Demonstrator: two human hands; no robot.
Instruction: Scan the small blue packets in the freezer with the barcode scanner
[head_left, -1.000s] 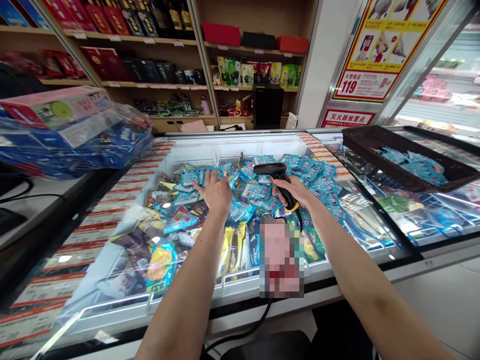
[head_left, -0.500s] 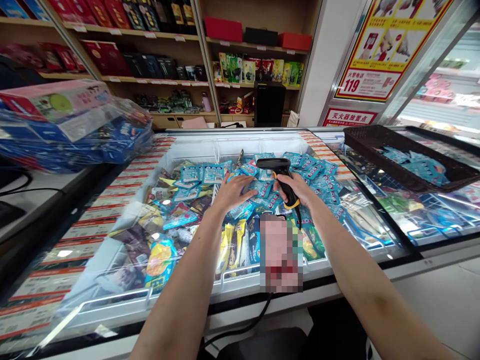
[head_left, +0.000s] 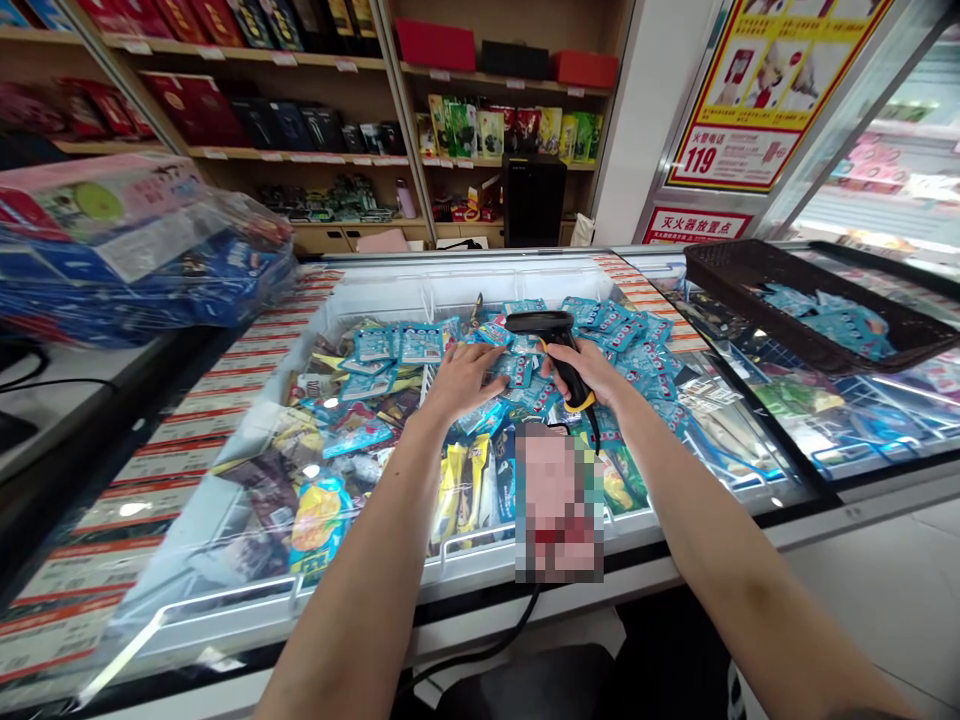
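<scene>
My right hand is wrapped round the grip of a black and yellow barcode scanner, whose head points left above the blue packets. A dark cable hangs from its handle. Just left of it my left hand lies with fingers spread, touching or just above the small blue packets; whether it presses on one I cannot tell. Many such packets are scattered on the glass top of a chest freezer. Beneath the glass show wrapped ice creams, among them yellow wrappers.
A dark brown basket with blue packets stands at the right on the freezer. Plastic-wrapped boxes are stacked at the left. Price labels run along the freezer's side. Shelves of goods stand behind. A black cable hangs in front.
The view has shifted slightly. Both hands keep nearly the same places over the packets, with the scanner still in my right hand.
</scene>
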